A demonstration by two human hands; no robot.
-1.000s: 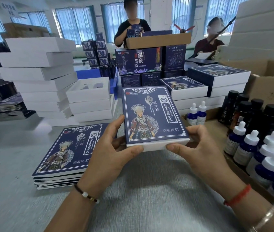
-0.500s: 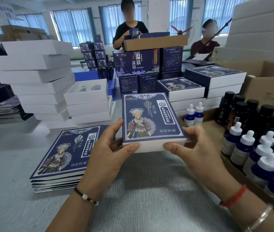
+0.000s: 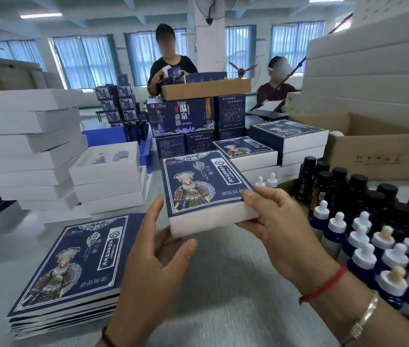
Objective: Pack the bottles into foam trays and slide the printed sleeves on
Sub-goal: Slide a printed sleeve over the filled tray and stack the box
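I see the right hand point(image 3: 271, 221) gripping the near right corner of the sleeved foam tray point(image 3: 206, 191), lifted above the grey worktop point(image 3: 223, 284), while the left hand point(image 3: 153, 256) hangs open just beside its near left edge, seemingly not touching. Dropper bottles point(image 3: 363, 256) crowd a cardboard tray at the right, cut off by the frame edge. Flat printed sleeves point(image 3: 73, 261) are stacked at the left.

A packing workshop: stacked white trays point(image 3: 30, 136), boxed bottles point(image 3: 363, 236).
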